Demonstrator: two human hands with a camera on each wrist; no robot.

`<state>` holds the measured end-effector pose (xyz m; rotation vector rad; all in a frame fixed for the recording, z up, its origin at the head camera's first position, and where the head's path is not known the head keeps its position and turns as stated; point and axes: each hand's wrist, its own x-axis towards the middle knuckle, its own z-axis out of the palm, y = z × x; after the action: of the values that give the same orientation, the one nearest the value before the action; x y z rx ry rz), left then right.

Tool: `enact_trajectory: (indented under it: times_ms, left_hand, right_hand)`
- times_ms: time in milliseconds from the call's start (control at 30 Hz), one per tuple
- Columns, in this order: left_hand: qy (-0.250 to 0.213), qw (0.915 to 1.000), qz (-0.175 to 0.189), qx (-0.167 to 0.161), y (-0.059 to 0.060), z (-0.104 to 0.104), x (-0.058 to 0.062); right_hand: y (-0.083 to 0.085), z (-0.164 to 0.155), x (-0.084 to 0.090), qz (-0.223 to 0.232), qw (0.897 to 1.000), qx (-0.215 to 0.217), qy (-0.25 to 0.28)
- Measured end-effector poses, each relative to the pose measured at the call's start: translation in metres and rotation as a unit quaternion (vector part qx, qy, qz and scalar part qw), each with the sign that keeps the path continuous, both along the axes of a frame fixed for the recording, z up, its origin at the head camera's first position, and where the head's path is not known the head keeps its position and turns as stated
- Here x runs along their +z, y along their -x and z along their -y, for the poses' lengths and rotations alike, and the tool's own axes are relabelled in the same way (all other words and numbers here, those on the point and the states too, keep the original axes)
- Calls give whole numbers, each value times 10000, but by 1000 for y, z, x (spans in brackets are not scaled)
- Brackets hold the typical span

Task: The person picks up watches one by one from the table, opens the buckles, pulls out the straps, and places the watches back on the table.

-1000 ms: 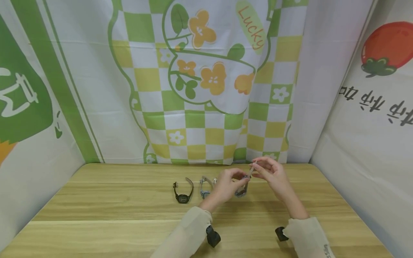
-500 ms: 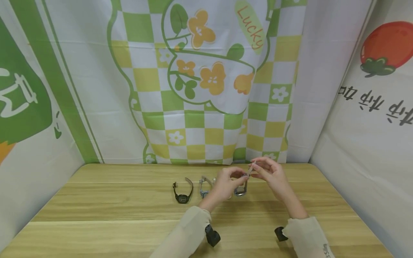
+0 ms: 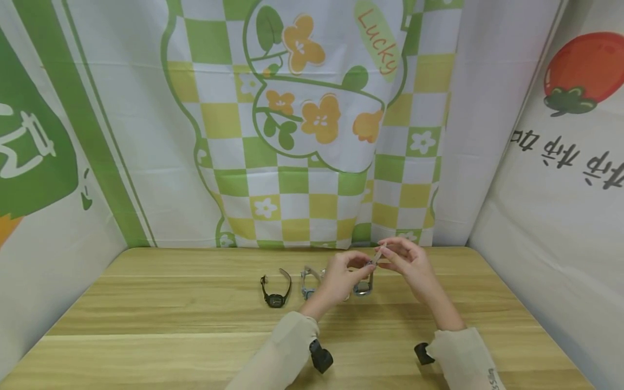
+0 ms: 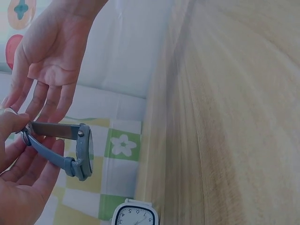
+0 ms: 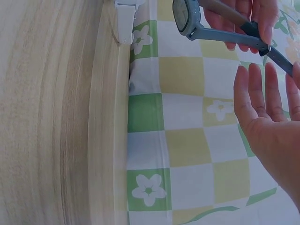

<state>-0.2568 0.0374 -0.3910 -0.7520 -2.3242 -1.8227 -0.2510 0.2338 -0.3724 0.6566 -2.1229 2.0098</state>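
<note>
A grey-blue wristwatch (image 3: 363, 288) hangs above the wooden table (image 3: 170, 319), held up between both hands. My left hand (image 3: 362, 264) pinches its two straps together near their ends, thumb on top in the left wrist view, where the watch (image 4: 83, 151) dangles with its face side-on. My right hand (image 3: 386, 258) pinches the free strap tip with thumb and forefinger; its other fingers (image 5: 260, 93) stay straight beside the strap. The watch (image 5: 185, 17) shows again at the top of the right wrist view.
A black watch (image 3: 275, 297) and a pale blue watch (image 3: 307, 287) lie in a row left of the hands. A white-faced watch (image 4: 134, 216) sits under the held one. Printed cloth walls (image 3: 312, 135) close in the back and sides.
Both hands and the hanging watch have drifted very slightly left; the holds stay the same.
</note>
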Motion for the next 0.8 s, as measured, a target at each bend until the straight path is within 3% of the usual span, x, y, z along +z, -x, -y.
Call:
enact_trajectory:
  times_ms: [233, 567, 800]
  left_hand:
    - [-283, 9996, 90, -28, 0, -1, 0]
    - [-229, 9997, 36, 94, -1, -1, 0]
    - [-436, 9990, 101, -33, -1, -2, 0]
  right_hand:
    - [1, -1, -1, 49, 9997, 124, 182]
    - [1, 1, -2, 95, 9994, 230, 240]
    - [0, 3, -4, 203, 9997, 166, 5]
